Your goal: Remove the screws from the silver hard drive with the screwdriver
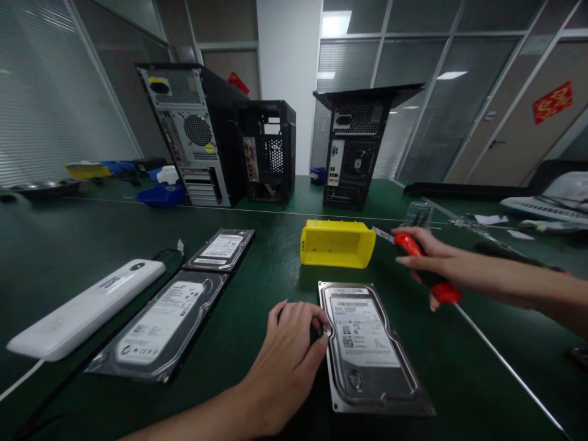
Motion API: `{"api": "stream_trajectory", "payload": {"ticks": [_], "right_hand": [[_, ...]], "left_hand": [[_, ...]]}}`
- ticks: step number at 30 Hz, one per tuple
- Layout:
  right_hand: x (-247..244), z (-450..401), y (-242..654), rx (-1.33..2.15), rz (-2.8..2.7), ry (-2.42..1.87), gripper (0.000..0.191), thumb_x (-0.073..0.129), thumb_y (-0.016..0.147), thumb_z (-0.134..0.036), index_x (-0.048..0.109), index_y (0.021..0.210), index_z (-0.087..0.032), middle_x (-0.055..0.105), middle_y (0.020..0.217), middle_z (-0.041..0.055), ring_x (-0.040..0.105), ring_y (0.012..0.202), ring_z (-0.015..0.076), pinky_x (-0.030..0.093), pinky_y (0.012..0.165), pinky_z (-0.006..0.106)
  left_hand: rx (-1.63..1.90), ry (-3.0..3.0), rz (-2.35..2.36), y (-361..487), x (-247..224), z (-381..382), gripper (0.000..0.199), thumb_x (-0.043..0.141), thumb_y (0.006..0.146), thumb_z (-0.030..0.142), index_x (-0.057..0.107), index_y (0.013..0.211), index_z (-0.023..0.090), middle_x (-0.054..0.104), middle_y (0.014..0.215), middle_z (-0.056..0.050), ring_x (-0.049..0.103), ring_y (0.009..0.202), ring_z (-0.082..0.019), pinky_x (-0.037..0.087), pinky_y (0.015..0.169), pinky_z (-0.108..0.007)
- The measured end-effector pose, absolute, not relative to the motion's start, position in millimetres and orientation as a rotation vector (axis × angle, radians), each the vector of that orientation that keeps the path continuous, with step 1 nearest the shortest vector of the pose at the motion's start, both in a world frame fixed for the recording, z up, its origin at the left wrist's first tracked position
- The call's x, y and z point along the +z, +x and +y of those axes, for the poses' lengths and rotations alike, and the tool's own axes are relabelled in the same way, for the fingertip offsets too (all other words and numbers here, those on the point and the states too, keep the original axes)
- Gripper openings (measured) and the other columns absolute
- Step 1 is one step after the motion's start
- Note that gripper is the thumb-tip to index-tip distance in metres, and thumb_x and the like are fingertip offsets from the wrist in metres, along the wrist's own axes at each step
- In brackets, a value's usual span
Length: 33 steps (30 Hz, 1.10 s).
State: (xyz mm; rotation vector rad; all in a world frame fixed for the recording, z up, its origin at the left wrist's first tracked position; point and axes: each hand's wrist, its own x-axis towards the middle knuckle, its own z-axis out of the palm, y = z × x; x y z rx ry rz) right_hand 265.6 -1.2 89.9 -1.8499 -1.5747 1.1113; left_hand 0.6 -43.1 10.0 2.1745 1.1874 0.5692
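On the green table, a silver hard drive (367, 343) lies label up in front of me. My left hand (294, 349) is at its left edge, fingers curled, with thumb and fingertips pinched around something small and shiny. My right hand (432, 263) is wrapped round a red and black screwdriver (448, 293), whose long shaft points down to the right. Between the right hand and the yellow bin, a small flat metal piece (383, 234) sticks out near the handle. The yellow bin (337, 245) rests on its side beyond the drive, its opening facing me.
Two more drives (160, 324) (220, 250) and a white power strip (87, 309) lie left. Computer cases (197, 135) (269, 153) (353, 153) stand behind. A blue bin (162, 196) sits back left; a clear container (419, 214) is behind my right hand.
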Motion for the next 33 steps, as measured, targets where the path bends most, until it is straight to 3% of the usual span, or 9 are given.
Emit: {"api": "stream_trajectory", "payload": {"ticks": [3, 5, 7, 23, 26, 29, 33], "right_hand": [[50.6, -5.7, 289.5, 0.730, -1.927, -2.013, 0.062, 0.050, 0.079, -0.043, 0.027, 0.134, -0.027, 0.055, 0.110, 0.0144, 0.061, 0.053, 0.0189, 0.053, 0.047, 0.037], [32.6, -5.8, 301.7, 0.266, -2.141, -2.044, 0.053, 0.044, 0.083, -0.041, 0.034, 0.132, -0.024, 0.054, 0.110, 0.0147, 0.064, 0.066, 0.0215, 0.054, 0.057, 0.037], [24.6, -5.2, 308.6, 0.113, -2.182, -2.077, 0.049, 0.044, 0.082, -0.038, 0.040, 0.128, -0.021, 0.053, 0.107, 0.0149, 0.064, 0.073, 0.0241, 0.053, 0.065, 0.039], [13.6, -3.6, 320.3, -0.020, -2.218, -2.085, 0.049, 0.041, 0.083, -0.040, 0.045, 0.125, -0.015, 0.055, 0.109, 0.0159, 0.064, 0.076, 0.0249, 0.053, 0.064, 0.038], [21.1, -5.5, 319.1, -0.120, -2.246, -2.005, 0.051, 0.045, 0.081, -0.043, 0.046, 0.124, -0.014, 0.051, 0.115, 0.0169, 0.058, 0.093, 0.0294, 0.050, 0.077, 0.044], [36.6, -10.2, 302.9, -0.190, -2.300, -1.802, 0.040, 0.045, 0.084, -0.040, 0.052, 0.116, -0.017, 0.050, 0.117, 0.0147, 0.051, 0.104, 0.0288, 0.042, 0.090, 0.047], [54.0, -12.0, 254.4, 0.001, -2.459, -1.476, 0.023, 0.039, 0.086, -0.023, 0.057, 0.100, -0.019, 0.058, 0.104, 0.0109, 0.053, 0.099, 0.0239, 0.044, 0.086, 0.042]], "left_hand": [[0.557, 2.173, 1.202, 0.9, 10.7, -44.0, 0.015, 0.038, 0.091, 0.025, 0.049, 0.099, 0.019, 0.054, 0.100, -0.002, 0.045, 0.100, -0.018, 0.020, 0.104, -0.044], [0.572, 2.188, 1.204, 1.1, 10.4, -44.4, 0.014, 0.038, 0.091, 0.025, 0.049, 0.098, 0.019, 0.054, 0.098, -0.001, 0.046, 0.099, -0.018, 0.019, 0.104, -0.043], [0.591, 2.205, 1.209, 1.2, 9.9, -44.6, 0.014, 0.037, 0.092, 0.025, 0.049, 0.098, 0.020, 0.054, 0.098, -0.001, 0.047, 0.098, -0.017, 0.020, 0.104, -0.042], [0.542, 2.218, 1.199, 0.4, 13.5, -45.1, 0.013, 0.037, 0.091, 0.023, 0.049, 0.097, 0.021, 0.054, 0.099, -0.002, 0.047, 0.100, -0.017, 0.019, 0.104, -0.044], [0.547, 2.218, 1.200, 0.2, 12.1, -44.4, 0.014, 0.037, 0.091, 0.024, 0.049, 0.098, 0.020, 0.054, 0.100, -0.002, 0.047, 0.100, -0.017, 0.018, 0.105, -0.044], [0.559, 2.218, 1.194, 0.7, 11.1, -44.3, 0.013, 0.037, 0.091, 0.024, 0.049, 0.097, 0.021, 0.054, 0.099, -0.001, 0.046, 0.101, -0.017, 0.018, 0.105, -0.043], [0.585, 2.240, 1.185, 1.4, 9.7, -44.7, 0.011, 0.038, 0.091, 0.023, 0.048, 0.095, 0.021, 0.054, 0.098, -0.001, 0.047, 0.099, -0.017, 0.020, 0.103, -0.042]]}}
